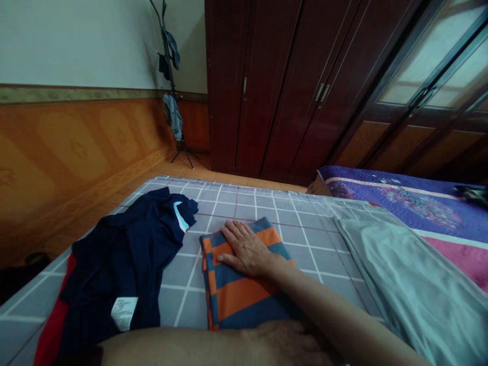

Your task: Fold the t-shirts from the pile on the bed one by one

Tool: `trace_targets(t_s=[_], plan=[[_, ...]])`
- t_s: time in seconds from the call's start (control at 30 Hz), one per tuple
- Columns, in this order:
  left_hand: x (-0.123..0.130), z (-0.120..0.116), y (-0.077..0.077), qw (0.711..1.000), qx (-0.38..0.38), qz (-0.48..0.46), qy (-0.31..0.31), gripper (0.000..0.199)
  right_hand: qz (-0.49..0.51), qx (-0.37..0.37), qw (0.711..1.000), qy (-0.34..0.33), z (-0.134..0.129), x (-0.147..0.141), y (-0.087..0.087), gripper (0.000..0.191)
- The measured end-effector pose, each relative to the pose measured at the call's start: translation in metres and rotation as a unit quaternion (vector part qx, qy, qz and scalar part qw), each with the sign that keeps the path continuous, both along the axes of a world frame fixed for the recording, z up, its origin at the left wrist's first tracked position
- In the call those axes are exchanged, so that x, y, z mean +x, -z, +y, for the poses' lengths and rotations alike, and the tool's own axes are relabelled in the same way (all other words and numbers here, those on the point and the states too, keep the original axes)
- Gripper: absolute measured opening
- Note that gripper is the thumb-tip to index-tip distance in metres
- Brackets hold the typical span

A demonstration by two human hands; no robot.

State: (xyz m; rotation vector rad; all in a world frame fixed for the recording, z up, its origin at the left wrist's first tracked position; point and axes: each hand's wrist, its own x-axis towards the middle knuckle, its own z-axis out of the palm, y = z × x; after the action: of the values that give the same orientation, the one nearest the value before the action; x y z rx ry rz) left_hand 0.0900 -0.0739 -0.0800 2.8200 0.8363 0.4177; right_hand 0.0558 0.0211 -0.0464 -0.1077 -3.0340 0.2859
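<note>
Centrally, beneath the flat right hand (246, 250): one folded fabric piece, striped orange and slate blue, near-rectangular, layered along its left edge (244, 297). To the left of both hands: one navy-blue fabric garment with red side panel, crumpled (125, 244), bearing a curved pale-turquoise mark (180, 217) and a white rectangular label (124, 313), print too small to read. To the right of the hands: one grey-green cloth, smooth, softly creased (412, 284). Beneath all: one grey fabric sheet, white grid lines (316, 239). Right hand: palm down, fingers extended, thumb spread left, gripping nothing. Left hand (287, 345): at the folded piece's near edge, fingers in shadow; opening and hold cannot be told.
</note>
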Motion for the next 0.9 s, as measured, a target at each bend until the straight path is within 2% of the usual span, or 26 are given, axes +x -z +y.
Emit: trace_targets(t_s=[0.13, 0.27, 0.37, 0.5, 0.57, 0.67, 0.8, 0.9], plan=[[-0.001, -0.004, -0.007, 0.998, -0.050, -0.019, -0.029, 0.034, 0.017, 0.002, 0.999, 0.028, 0.001, 0.001, -0.005, 0.078], [0.001, -0.006, -0.010, 0.994, -0.090, -0.021, -0.053, 0.032, 0.029, 0.020, 0.998, 0.046, 0.007, 0.031, -0.006, 0.077], [0.001, -0.009, -0.009, 0.998, -0.048, 0.003, -0.045, 0.038, 0.020, 0.034, 0.994, 0.105, 0.033, 0.045, 0.001, 0.077], [-0.003, -0.013, -0.010, 0.999, 0.010, 0.025, -0.018, 0.045, 0.022, 0.042, 0.984, 0.172, 0.071, 0.037, 0.009, 0.069], [-0.004, -0.014, -0.013, 0.999, 0.024, 0.037, -0.018, 0.045, 0.026, 0.044, 0.978, 0.204, 0.079, 0.031, 0.009, 0.066], [-0.005, -0.016, -0.015, 0.997, 0.035, 0.059, -0.021, 0.045, 0.043, 0.043, 0.974, 0.218, 0.073, 0.038, 0.008, 0.066], [-0.002, -0.015, -0.020, 0.998, 0.049, 0.015, -0.043, 0.040, 0.071, 0.028, 0.980, 0.186, 0.057, 0.081, 0.010, 0.061], [-0.005, -0.011, -0.040, 0.995, 0.037, -0.051, -0.075, 0.036, 0.083, 0.017, 0.978, 0.191, 0.046, 0.128, 0.015, 0.055]])
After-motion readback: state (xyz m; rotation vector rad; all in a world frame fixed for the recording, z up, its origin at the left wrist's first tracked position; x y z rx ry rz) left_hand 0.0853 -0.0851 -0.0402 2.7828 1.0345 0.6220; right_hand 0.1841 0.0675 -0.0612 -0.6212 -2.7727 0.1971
